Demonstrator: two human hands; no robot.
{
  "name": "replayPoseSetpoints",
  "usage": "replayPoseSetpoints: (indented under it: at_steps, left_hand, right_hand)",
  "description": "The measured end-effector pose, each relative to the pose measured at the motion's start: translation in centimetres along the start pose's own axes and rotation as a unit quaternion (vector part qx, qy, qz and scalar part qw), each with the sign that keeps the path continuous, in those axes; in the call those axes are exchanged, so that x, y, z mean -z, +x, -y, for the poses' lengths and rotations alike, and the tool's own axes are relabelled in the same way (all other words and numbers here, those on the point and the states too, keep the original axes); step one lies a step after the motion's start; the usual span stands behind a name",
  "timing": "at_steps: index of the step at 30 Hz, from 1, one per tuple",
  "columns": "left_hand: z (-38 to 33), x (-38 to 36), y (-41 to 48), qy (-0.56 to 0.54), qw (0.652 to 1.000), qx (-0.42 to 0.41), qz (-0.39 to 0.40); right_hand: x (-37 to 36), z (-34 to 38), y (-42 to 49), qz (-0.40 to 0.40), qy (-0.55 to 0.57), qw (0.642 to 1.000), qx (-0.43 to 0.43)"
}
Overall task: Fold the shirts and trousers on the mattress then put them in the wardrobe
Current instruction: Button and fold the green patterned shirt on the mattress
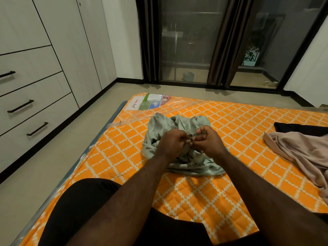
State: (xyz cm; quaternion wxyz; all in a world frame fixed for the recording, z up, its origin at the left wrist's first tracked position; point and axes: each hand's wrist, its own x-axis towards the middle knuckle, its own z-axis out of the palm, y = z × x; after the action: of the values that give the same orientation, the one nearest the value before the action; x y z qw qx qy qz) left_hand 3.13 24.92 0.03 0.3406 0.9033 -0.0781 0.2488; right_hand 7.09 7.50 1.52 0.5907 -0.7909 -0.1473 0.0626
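Note:
A crumpled pale green patterned shirt point(165, 126) lies in the middle of the orange-and-white quilted mattress point(239, 121). My left hand point(171, 142) and my right hand point(210, 141) are close together over the shirt, and each pinches a small bit of its fabric between thumb and fingers. What sits between the fingertips is too small to make out. A pinkish-beige garment point(300, 153) lies spread at the mattress's right side, with a black garment point(301, 128) just behind it. The white wardrobe point(58, 55) stands along the left wall, its doors and drawers closed.
I sit on the mattress in black shorts point(79, 206). The mattress lies on the floor in clear plastic wrap with a printed label point(150, 102) at its far corner. Bare floor point(44, 166) runs between mattress and wardrobe. Dark curtains and glass sliding doors point(191, 41) fill the far wall.

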Motion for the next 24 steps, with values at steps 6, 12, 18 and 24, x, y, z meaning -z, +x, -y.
replayPoseSetpoints:
  at_steps: [6, 12, 18, 24]
  left_hand:
    - [-0.2, -0.4, -0.2, 0.048, 0.996, -0.074, 0.012]
    - [-1.0, -0.2, -0.3, -0.003, 0.993, -0.058, 0.100]
    - [-0.5, -0.2, 0.1, 0.003, 0.993, -0.037, 0.114]
    - [0.2, -0.9, -0.1, 0.050, 0.997, -0.042, 0.043]
  right_hand:
    - [0.1, 0.0, -0.1, -0.001, -0.067, 0.998, 0.019]
    - [-0.1, 0.1, -0.2, -0.011, -0.165, 0.985, 0.049]
    - [-0.3, -0.2, -0.1, -0.030, -0.180, 0.981, 0.067]
    - [-0.6, -0.3, 0.0, -0.046, -0.190, 0.977, 0.085]
